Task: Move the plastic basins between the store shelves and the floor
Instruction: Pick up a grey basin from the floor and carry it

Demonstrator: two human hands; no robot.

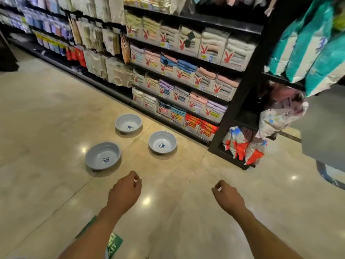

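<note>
Three grey plastic basins stand upright on the beige tiled floor, each with a small blue label inside. The near-left basin (pixel 102 155) is closest to me, the far basin (pixel 128 123) lies behind it, and the right basin (pixel 162 142) sits nearest the shelf base. My left hand (pixel 125 191) hovers just in front of the near-left basin, fingers loosely curled, holding nothing. My right hand (pixel 226 195) hangs further right over bare floor, fingers also curled and empty. Neither hand touches a basin.
Black store shelves (pixel 188 58) packed with folded towels run along the far side. A black shelf end (pixel 240 101) at the right holds teal packages (pixel 308 43) and hanging bags. A green floor sticker (pixel 113 243) lies by my left arm.
</note>
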